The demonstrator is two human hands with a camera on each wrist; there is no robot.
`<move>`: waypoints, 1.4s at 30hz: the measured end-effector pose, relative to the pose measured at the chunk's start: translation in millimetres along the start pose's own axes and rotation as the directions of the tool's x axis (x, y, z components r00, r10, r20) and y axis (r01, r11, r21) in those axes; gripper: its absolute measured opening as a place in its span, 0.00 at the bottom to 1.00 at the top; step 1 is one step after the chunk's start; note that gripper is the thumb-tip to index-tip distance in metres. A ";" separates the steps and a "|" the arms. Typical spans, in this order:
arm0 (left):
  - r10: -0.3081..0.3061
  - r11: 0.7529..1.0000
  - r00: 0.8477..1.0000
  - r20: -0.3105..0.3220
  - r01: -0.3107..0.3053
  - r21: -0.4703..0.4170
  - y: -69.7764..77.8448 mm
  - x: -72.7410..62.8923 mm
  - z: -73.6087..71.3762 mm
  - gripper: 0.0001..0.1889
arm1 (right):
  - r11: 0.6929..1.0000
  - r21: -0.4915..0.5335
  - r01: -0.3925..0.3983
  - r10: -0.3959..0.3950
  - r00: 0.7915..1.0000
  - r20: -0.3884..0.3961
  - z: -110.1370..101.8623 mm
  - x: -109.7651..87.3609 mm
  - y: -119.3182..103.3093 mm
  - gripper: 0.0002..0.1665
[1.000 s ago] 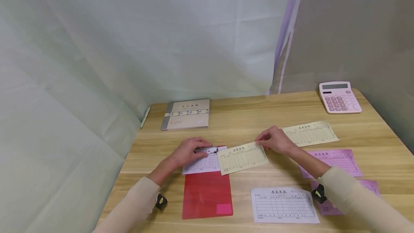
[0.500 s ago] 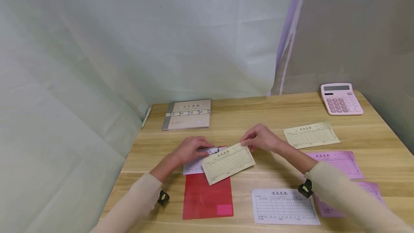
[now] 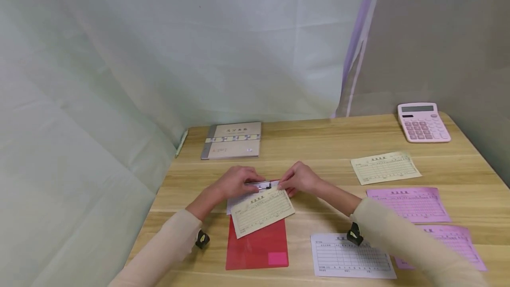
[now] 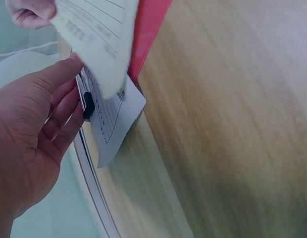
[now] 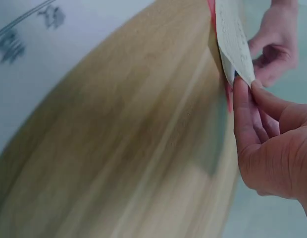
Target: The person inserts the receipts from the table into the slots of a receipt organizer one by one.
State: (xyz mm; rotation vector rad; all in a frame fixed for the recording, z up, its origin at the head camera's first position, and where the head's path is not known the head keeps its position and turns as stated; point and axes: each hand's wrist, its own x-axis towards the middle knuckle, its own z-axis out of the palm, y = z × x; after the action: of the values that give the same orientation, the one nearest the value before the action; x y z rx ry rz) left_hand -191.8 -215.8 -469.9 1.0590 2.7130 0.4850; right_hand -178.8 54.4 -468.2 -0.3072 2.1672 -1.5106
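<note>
A red clipboard (image 3: 255, 251) lies on the table before me. My left hand (image 3: 233, 184) pinches the metal clip (image 3: 263, 185) at its top edge, fingers behind and thumb in front. Under that clip a white printed form (image 4: 121, 116) covers the board's upper part. A yellow form (image 3: 263, 213) hangs tilted over the board and the white form, its upper right corner pinched between thumb and fingers of my right hand (image 3: 300, 178). In the right wrist view that corner (image 5: 250, 79) is close to the clip. Whether the clip's mouth is parted is hidden.
To the right lie a second yellow form (image 3: 385, 168), a pink form (image 3: 410, 204), another pink one (image 3: 450, 242) and a white form (image 3: 350, 256). A calculator (image 3: 424, 123) sits at the back right. Banded booklets (image 3: 232, 141) and a pen (image 3: 181, 143) are back left.
My right hand has carried the yellow form leftward and over the clipboard, and its corner is now beside the clip. The left hand has stayed at the clip.
</note>
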 end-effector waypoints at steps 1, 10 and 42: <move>-0.006 1.000 1.000 0.006 0.006 0.006 0.2 0.1 -0.3 0.18 | 1.000 -0.003 -0.010 0.010 1.000 -0.007 2.1 1.0 0.1 0.03; 0.023 0.988 0.999 0.043 -0.029 0.150 6.5 1.6 -3.0 0.18 | 0.997 -0.081 -0.013 0.009 0.999 -0.044 11.6 7.5 0.9 0.03; 0.206 0.919 0.975 -0.083 -0.164 0.358 11.5 -9.6 9.6 0.15 | 0.986 -0.158 0.051 -0.064 0.995 -0.082 19.3 9.2 2.6 0.07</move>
State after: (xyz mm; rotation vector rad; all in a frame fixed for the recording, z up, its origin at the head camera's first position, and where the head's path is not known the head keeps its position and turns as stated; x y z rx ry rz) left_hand -174.9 -212.1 -474.1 1.4283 2.8880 0.0905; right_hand -176.8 35.5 -478.2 -0.3656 2.3701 -1.4109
